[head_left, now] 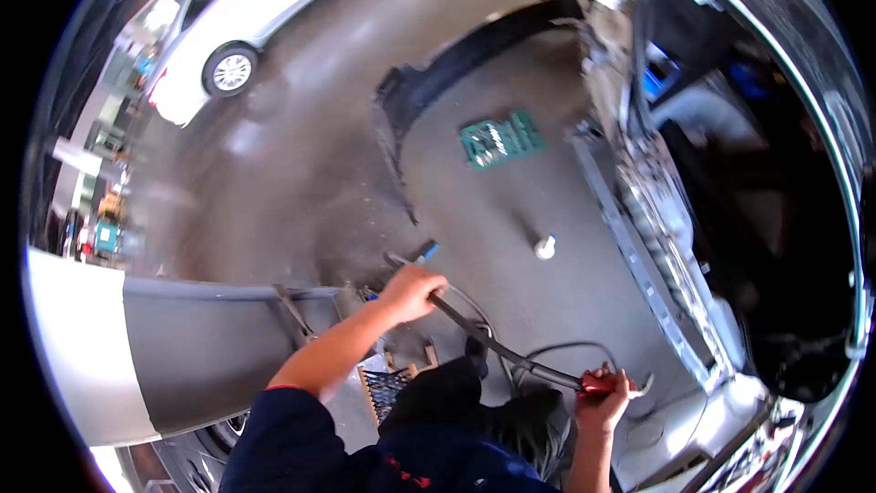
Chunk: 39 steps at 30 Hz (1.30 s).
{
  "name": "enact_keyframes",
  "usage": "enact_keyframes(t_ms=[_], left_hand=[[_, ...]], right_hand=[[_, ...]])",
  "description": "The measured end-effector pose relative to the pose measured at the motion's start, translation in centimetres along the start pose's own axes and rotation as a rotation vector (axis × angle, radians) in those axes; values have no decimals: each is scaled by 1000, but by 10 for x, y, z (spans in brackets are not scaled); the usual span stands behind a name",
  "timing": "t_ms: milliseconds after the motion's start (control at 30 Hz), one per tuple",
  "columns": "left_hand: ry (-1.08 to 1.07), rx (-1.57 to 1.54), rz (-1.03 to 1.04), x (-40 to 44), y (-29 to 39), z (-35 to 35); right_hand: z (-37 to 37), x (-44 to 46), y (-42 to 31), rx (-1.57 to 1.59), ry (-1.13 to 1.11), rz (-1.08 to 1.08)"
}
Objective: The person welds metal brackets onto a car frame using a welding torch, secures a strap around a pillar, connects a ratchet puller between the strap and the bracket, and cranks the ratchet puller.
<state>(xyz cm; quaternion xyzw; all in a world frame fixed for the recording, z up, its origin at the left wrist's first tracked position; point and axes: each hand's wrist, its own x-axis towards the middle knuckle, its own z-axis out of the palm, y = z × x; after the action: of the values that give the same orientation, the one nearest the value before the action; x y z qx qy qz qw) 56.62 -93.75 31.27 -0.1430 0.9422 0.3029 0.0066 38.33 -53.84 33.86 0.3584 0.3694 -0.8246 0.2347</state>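
My left hand (411, 294) is closed around the far end of a thick dark cable (497, 345), which runs slantwise in front of my legs. At its other end is a red tool (598, 384) with a pale curved tip; my right hand (602, 406) has its fingers wrapped round the red part. The tool's exact kind is unclear. Just beyond my left hand, a thing with a blue end (429, 250) is partly hidden. Thinner loops of cable (584, 344) hang or lie behind the dark one.
On the floor are a green tool case (502, 140), a white bottle (545, 247) and a long black curved trim piece (447, 68). A stripped car body (639, 246) stands right, a grey panel (219, 347) left, a woven stool (388, 388) near my legs, a white car (274, 0) beyond.
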Motion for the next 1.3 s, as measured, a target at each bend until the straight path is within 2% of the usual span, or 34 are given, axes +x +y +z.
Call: enact_keyframes(t_ms=[33,133,233,367,467,533,567,600,633,700,833,967,1133,1167,1267,1300], left_hand=[[57,-54,-13,3,-13,8],[65,-112,-24,11,-4,0],[46,-108,26,22,0,16],[-237,-8,-68,53,19,29],[-252,0,-73,89,22,30],[-307,32,-121,104,26,26],[-325,46,-113,114,28,20],[-324,32,-120,122,34,11],[-333,21,-117,128,39,4],[-356,-22,-139,139,41,-1],[-461,7,-41,165,44,0],[-598,-16,-12,170,30,4],[-734,16,193,171,-3,-4],[-727,-10,239,168,-15,-7],[-755,18,279,162,-62,-13],[-787,66,256,157,-70,-25]], right_hand=[[10,6,5,-25,-78,-11],[47,3,10,-62,-57,-34],[68,11,16,-57,-18,50],[81,31,24,-56,-30,176],[101,58,21,-22,80,225],[96,94,17,-30,-5,268],[127,77,2,-60,-14,269],[133,82,-2,-65,23,247],[127,91,-5,-46,-71,210],[138,87,-16,-45,-96,188],[149,74,-22,-27,-16,114],[131,61,4,95,177,44],[118,13,63,145,210,-52],[122,5,81,153,277,-73],[128,3,142,263,393,-65],[139,-6,153,251,316,-7]])
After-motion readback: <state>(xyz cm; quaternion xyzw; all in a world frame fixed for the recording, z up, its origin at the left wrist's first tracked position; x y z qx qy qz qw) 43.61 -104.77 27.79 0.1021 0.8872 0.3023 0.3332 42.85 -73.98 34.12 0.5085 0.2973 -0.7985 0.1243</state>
